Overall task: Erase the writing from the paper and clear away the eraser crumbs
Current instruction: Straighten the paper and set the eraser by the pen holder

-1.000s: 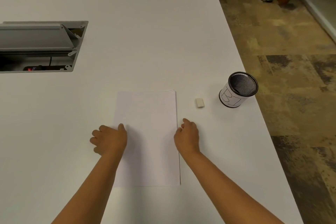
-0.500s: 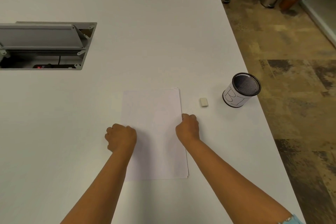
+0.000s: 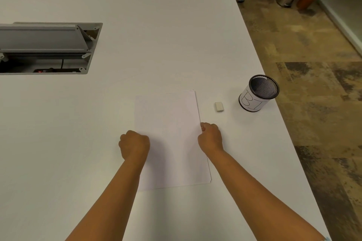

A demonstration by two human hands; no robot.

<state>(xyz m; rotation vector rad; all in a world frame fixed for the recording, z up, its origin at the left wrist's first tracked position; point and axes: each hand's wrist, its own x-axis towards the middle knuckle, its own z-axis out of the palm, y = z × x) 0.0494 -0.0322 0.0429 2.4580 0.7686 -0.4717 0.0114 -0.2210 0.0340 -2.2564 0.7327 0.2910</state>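
On the white worktop (image 3: 176, 25) lies the paper (image 3: 172, 139), flat and slightly askew, its writing too faint to make out. Both hands grasp it at mid-height: the left hand (image 3: 134, 144) is curled in a fist at the left edge, the right hand (image 3: 210, 137) has its grip pinched on the right edge. Just right of the sheet, apart from it, lies the eraser (image 3: 219, 107). Further right, near the worktop's edge, stands a mesh cup (image 3: 258, 93) with a paper label. An open cable hatch (image 3: 47, 47) sits far left.
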